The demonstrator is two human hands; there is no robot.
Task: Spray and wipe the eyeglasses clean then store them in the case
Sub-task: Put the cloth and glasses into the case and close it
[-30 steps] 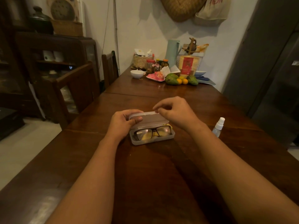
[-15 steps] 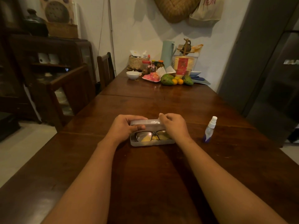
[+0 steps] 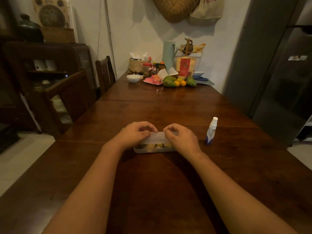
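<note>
Both grips have lowered the lid (image 3: 158, 135) since half a second ago, and only a narrow gap remains above the case (image 3: 155, 150). Left grip (image 3: 136, 134) and right grip (image 3: 181, 138) each grasp the lid with curled fingers. Eyeglasses (image 3: 157, 146) lie inside the case on the table (image 3: 152, 191), partly visible through the gap.

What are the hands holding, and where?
Both the left hand and right hand hold the lid of the pale grey plastic eyeglass case, one at each end.
</note>
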